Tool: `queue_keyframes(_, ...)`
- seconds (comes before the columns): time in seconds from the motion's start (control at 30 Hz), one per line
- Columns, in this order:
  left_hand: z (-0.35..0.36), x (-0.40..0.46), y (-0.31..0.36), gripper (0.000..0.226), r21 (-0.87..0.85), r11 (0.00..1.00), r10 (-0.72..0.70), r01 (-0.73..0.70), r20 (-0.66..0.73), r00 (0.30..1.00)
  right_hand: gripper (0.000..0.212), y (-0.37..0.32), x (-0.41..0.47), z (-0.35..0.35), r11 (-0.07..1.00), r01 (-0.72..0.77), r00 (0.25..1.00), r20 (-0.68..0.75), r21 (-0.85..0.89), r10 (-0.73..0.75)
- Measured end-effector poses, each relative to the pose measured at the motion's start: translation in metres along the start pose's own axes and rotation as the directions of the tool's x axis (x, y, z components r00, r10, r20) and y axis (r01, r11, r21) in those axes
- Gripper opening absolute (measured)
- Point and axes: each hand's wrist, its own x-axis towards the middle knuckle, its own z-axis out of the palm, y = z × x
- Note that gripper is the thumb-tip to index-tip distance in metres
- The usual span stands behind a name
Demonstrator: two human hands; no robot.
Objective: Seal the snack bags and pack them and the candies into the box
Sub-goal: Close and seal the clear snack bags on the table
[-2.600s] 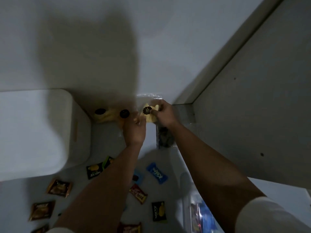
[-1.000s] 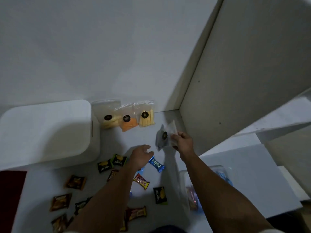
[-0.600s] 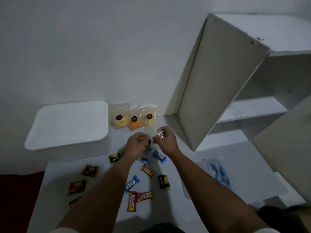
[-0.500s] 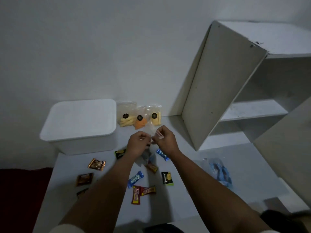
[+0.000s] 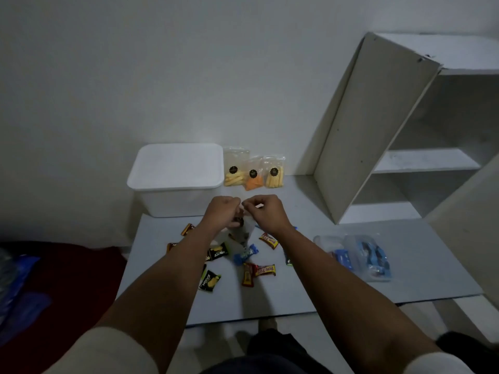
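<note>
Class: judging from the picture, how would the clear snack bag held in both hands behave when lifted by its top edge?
The clear snack bag looks thin, so probably floppy. It hangs below the left hand and right hand, so likely light.

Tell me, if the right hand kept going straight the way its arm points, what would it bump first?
Probably the other hand: the right hand aims up-left, almost touching the left hand over the clear bag. Depth is uncertain.

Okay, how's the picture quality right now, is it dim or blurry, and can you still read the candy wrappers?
Head view: dim, flat light, no glare; wide-angle bend splays the shelf unit. The left hand and right hand look slightly soft and cover most of the clear snack bag. The candies show colours, but their print is barely legible.
</note>
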Motion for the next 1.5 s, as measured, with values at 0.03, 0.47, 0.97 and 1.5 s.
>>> queue_keyframes(0.03, -0.002, -0.002, -0.001, 0.028, 0.044, 0.999, 0.009, -0.009, 0.004, 1.0, 0.018, -0.002, -0.001, 0.004, 0.999, -0.006, 1.0, -0.018, -0.05, 0.005)
queue_keyframes(0.47, -0.025, -0.01, -0.009, 0.038, 0.507, 0.855, 0.153, -0.107, -0.051, 0.987, 0.036, -0.026, 0.002, 0.017, 0.91, -0.088, 0.996, -0.062, -0.405, 0.068)
queue_keyframes(0.97, -0.033, -0.001, 0.007, 0.021, 0.249, 0.881, 0.424, -0.403, -0.036, 0.905, 0.042, -0.041, 0.023, -0.019, 0.997, 0.04, 0.999, 0.022, 0.063, -0.041)
queue_keyframes(1.5, -0.022, 0.003, 0.004, 0.021, 0.175, 0.889, 0.433, -0.423, -0.018, 0.901, 0.019, -0.029, 0.019, -0.043, 0.975, -0.119, 0.968, 0.24, 0.187, 0.072)
